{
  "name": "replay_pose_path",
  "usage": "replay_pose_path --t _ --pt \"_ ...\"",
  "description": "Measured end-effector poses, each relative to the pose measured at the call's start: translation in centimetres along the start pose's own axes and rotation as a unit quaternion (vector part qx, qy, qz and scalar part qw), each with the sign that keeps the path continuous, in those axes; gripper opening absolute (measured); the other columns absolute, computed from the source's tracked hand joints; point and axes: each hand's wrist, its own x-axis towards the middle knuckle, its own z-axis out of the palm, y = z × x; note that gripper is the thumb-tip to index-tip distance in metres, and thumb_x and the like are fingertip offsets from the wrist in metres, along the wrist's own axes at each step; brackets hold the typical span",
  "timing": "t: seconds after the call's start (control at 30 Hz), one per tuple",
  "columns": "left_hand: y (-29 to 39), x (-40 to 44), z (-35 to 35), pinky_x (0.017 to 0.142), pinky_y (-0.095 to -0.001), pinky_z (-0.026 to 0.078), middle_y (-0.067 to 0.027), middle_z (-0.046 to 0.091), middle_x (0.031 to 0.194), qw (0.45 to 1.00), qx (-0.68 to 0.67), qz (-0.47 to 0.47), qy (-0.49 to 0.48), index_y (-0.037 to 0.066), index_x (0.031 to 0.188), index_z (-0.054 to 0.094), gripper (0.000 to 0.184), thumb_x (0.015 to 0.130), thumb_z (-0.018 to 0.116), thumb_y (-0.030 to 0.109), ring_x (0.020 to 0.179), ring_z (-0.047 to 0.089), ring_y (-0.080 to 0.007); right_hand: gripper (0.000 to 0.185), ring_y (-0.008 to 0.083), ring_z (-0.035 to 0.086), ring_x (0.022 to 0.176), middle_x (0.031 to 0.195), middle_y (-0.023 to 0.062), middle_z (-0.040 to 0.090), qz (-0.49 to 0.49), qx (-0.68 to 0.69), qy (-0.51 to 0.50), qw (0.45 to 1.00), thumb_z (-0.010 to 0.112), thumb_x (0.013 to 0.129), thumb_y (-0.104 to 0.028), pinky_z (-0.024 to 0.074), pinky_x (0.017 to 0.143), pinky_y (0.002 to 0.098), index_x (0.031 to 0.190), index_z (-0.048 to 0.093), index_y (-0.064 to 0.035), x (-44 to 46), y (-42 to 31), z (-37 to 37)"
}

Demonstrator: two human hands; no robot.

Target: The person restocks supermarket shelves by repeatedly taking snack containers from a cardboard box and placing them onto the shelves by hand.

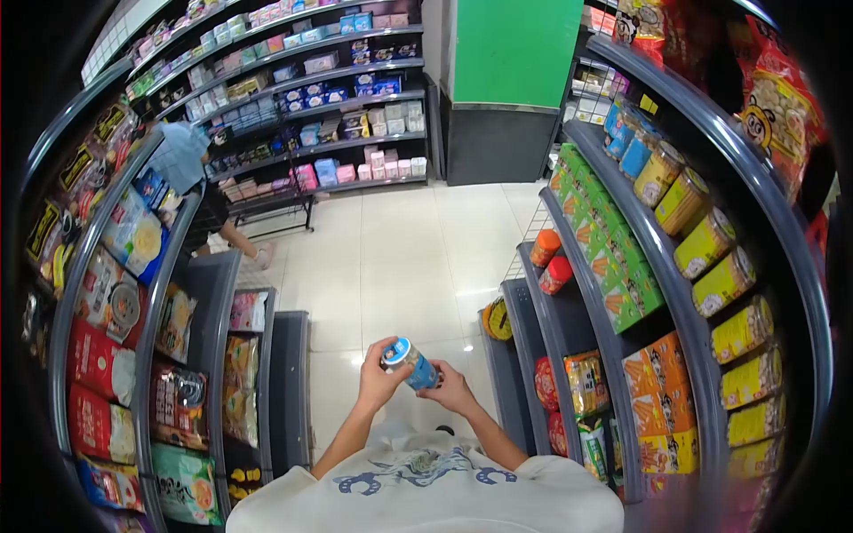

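A blue-labelled jar (418, 370) with a blue-and-white lid is held tilted in front of my chest, over the aisle floor. My left hand (378, 380) wraps its lid end, fingers closed around the upper side. At the lower end, my right hand (452, 391) grips the base with bent fingers. The print on the label is too small to read. Similar blue jars (636, 155) stand on the right shelf, beside yellow-labelled jars (689, 200).
Shelves of bagged food (99, 354) line my left side. On the right are green boxes (613, 253), orange packs (660, 391) and red-lidded jars (556, 275). A person (182, 160) in a blue top is beyond the left shelf. A green-and-black pillar (502, 142) stands ahead.
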Motion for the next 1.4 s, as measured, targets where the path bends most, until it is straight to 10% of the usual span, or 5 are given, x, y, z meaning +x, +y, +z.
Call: replay_pose_path --t 0.8,1.4 --pt "3.2 34.2 4.2 0.092 -0.0334 0.049 -0.013 0.053 0.124 0.868 -0.077 0.129 -0.472 0.0 0.135 0.041 0.069 0.074 0.072 -0.001 0.112 0.055 -0.0196 0.074 0.0145 0.059 0.097 0.117 0.0093 0.054 0.057 0.165 0.47 0.865 0.08 0.066 0.0 0.0504 0.083 0.0278 0.129 0.041 0.002 21.8 -4.8 -0.1" --pt "12.6 43.6 13.3 0.089 -0.0355 0.051 -0.0118 0.05 0.127 0.845 -0.067 0.283 -0.449 0.003 0.134 0.043 0.077 0.066 0.078 0.003 0.113 0.054 -0.0223 0.073 0.019 0.057 0.105 0.124 0.0153 0.052 -0.065 0.103 0.542 0.831 0.076 0.072 0.0 0.051 0.083 0.0294 0.133 0.036 0.0003 29.2 -10.3 -12.2"
